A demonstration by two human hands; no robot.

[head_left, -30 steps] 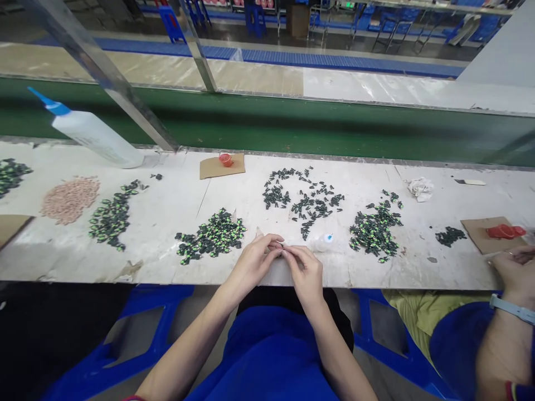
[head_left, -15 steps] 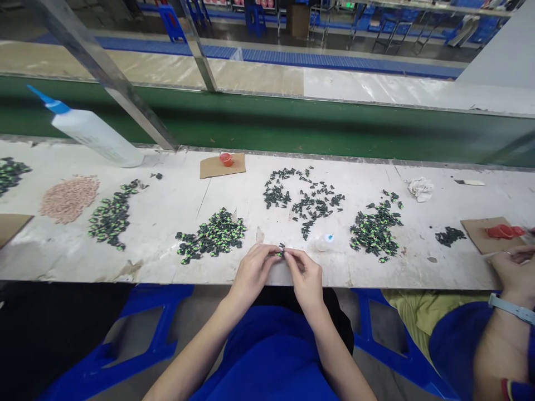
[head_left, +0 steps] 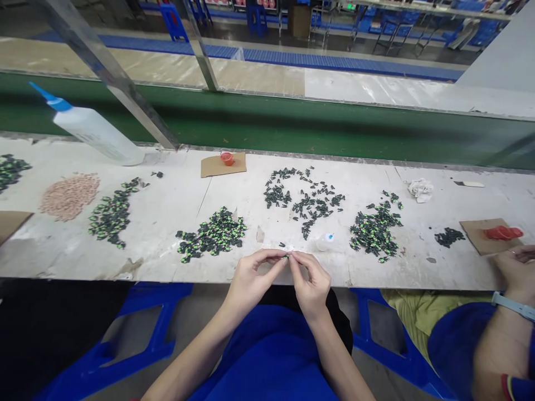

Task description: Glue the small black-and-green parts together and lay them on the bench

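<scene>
My left hand (head_left: 256, 277) and my right hand (head_left: 311, 281) meet over the front edge of the white table. Pinched between the fingertips of both is a small black-and-green piece (head_left: 286, 257), mostly hidden by the fingers. Just beyond them a single small black part (head_left: 282, 245) lies on the table. A small clear bottle with a blue tip (head_left: 325, 241) lies right of my hands. To the left spreads a pile of black-and-green pieces (head_left: 217, 234); farther back are scattered small black parts (head_left: 315, 206).
Another black-and-green pile (head_left: 376, 231) is to the right. A red cup (head_left: 227, 159) stands on cardboard at the back. Farther left are a large white bottle (head_left: 98, 133) and a pink heap (head_left: 70, 196). Another person's hand (head_left: 518, 267) works at the far right.
My hands have shifted slightly right and closer together around the small piece, which the fingers now cover more. The other person's hand has moved slightly right.
</scene>
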